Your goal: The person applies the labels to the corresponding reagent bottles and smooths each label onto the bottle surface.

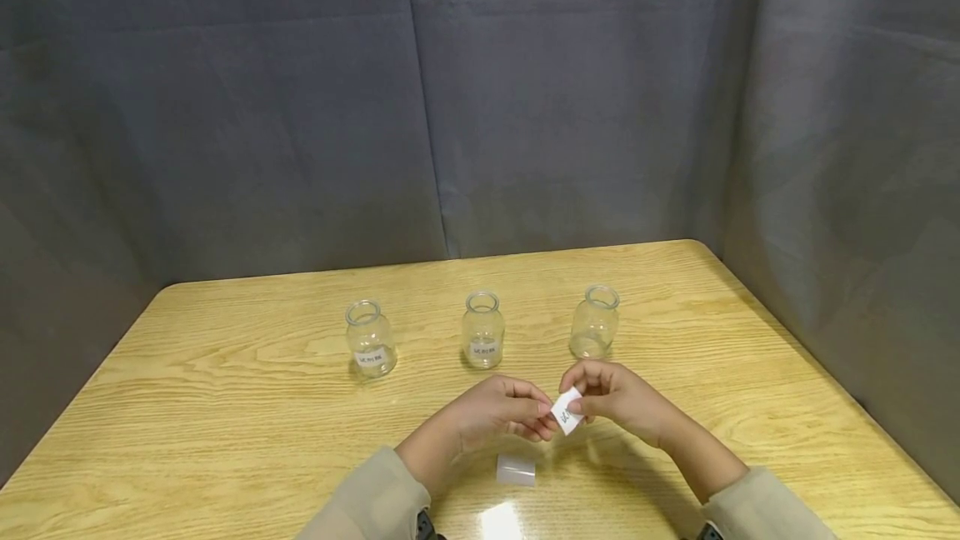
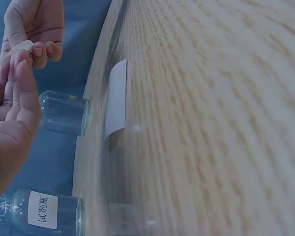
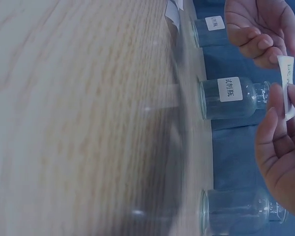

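Observation:
My right hand (image 1: 618,398) pinches a small white label (image 1: 567,411) with handwriting on it, between thumb and fingers. The fingertips of my left hand (image 1: 498,412) meet and pinch the label's other edge. In the right wrist view the label (image 3: 286,83) looks slightly curved between both hands. Beyond the hands stand three clear glass jars in a row: a left jar (image 1: 367,332) and a middle jar (image 1: 483,327), each with a white label low on its front, and a right jar (image 1: 596,319) with no label visible.
A curled white paper piece (image 1: 516,470) lies on the wooden table (image 1: 225,423), in front of the hands. Grey cloth (image 1: 300,107) hangs behind and at both sides of the table. A bright reflection shows near the front edge.

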Available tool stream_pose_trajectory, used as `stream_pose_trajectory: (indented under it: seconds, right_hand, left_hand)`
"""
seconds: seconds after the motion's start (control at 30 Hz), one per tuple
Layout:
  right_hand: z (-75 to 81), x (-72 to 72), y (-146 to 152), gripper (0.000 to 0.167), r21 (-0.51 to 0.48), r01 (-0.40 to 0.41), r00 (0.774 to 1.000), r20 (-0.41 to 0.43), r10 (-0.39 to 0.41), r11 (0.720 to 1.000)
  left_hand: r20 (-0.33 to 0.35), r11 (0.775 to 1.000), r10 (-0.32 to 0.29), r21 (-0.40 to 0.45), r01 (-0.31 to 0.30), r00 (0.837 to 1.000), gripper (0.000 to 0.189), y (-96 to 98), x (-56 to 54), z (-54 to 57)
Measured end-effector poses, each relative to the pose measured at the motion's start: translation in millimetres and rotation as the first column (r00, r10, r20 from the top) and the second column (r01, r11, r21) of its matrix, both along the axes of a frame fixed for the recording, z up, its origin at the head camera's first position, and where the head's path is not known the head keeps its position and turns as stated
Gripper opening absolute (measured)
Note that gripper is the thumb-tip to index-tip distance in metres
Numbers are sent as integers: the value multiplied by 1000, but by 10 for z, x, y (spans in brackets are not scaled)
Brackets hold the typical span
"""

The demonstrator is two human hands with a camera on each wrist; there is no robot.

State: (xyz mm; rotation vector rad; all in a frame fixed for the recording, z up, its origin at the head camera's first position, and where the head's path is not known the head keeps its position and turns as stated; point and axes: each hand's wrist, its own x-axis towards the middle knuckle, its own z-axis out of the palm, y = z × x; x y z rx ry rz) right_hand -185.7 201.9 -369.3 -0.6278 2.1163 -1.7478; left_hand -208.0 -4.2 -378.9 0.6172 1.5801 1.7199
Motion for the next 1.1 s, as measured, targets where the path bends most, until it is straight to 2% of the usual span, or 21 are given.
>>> stream_pose_trajectory:
  seconds: [1.1]
  right_hand:
    - [-53, 7, -7, 23, -3, 0, 1000, 7, 0, 1000]
  left_hand:
    - [32, 1000, 2, 9, -2, 999, 20, 3, -2, -70]
